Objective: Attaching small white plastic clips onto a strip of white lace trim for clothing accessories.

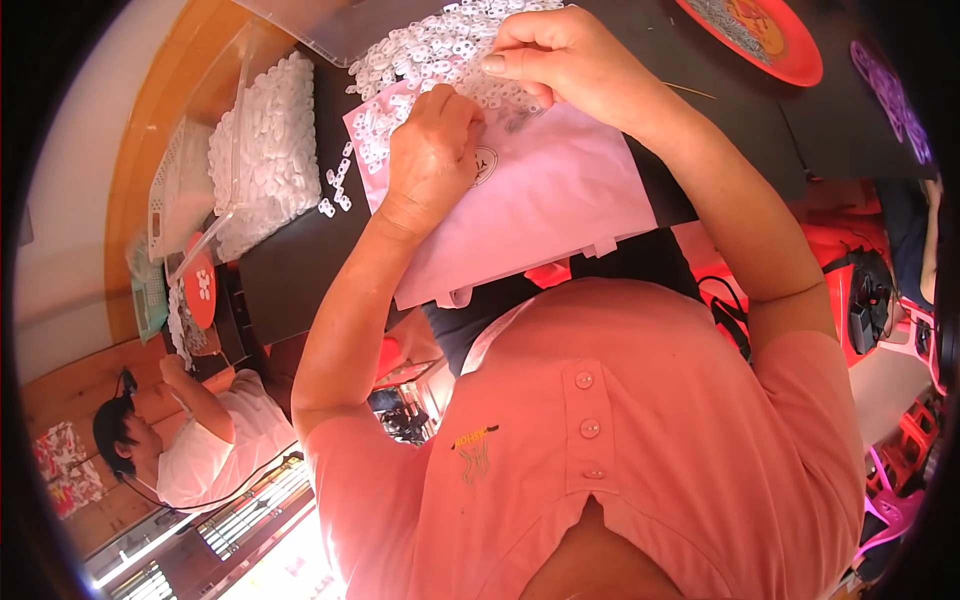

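A heap of small white plastic pieces with dark holes point(415, 55) lies on the dark table at the top of the head view. Some pieces spill onto a pink bag point(545, 205) spread flat over the table's near edge. My left hand point(432, 150) rests on the bag beside these pieces, its fingers curled inward. Whatever those fingers hold is hidden. Just right of the heap, my right hand point(572, 62) is raised, with thumb and fingers pinched together. Anything in the pinch is too small to make out.
A large block of similar white pieces point(275, 150) stands at the left, with several loose ones point(338, 185) beside it. A red dish point(808, 68) of small metal parts and a purple bundle point(888, 100) lie at the right. Another person point(215, 430) works at far left by a red plate point(203, 312).
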`<action>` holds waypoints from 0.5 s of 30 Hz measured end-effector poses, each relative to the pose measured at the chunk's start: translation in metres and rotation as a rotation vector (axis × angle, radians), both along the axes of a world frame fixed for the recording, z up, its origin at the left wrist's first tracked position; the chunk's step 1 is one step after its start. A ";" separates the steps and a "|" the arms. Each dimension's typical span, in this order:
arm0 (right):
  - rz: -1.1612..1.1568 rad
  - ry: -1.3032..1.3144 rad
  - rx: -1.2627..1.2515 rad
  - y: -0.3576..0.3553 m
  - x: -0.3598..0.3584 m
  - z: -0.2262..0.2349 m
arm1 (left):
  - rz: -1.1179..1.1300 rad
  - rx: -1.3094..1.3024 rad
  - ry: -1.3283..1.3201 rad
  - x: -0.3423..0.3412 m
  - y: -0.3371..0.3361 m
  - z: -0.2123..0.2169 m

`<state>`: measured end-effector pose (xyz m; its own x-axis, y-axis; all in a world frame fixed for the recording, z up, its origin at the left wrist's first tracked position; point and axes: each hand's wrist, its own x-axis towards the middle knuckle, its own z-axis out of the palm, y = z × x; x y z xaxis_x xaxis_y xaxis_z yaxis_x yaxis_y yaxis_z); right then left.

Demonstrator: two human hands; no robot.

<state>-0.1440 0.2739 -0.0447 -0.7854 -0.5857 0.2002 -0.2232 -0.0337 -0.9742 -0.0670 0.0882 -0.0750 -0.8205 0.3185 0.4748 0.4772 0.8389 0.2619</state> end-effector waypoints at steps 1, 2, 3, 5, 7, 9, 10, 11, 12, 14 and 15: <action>-0.001 0.000 -0.001 0.000 0.000 0.000 | 0.008 -0.027 0.018 0.000 0.000 0.000; -0.014 0.013 0.015 0.000 0.000 -0.001 | 0.007 -0.028 0.018 -0.001 0.000 0.000; -0.027 0.027 0.031 0.000 0.000 -0.001 | -0.001 -0.048 0.036 -0.001 0.001 0.000; -0.028 0.041 0.028 -0.001 -0.001 -0.002 | -0.009 -0.068 0.056 -0.002 0.001 0.001; -0.025 0.056 0.025 -0.001 -0.001 -0.001 | -0.038 -0.076 0.030 -0.002 -0.002 0.004; 0.046 0.155 0.044 0.003 -0.002 0.000 | -0.032 -0.136 0.054 -0.005 -0.003 0.001; 0.052 0.161 0.046 0.004 -0.003 0.000 | -0.028 -0.197 0.076 -0.006 -0.003 0.000; 0.041 0.146 0.083 0.004 -0.003 -0.001 | -0.020 -0.196 0.082 -0.005 -0.003 -0.001; 0.029 0.133 0.121 0.004 -0.004 -0.002 | -0.009 -0.221 0.083 -0.004 -0.001 0.000; 0.019 0.123 0.103 0.003 -0.004 -0.005 | 0.020 -0.232 0.100 -0.005 0.000 0.000; 0.001 0.103 0.084 0.002 -0.005 -0.006 | 0.025 -0.230 0.112 -0.005 -0.001 0.000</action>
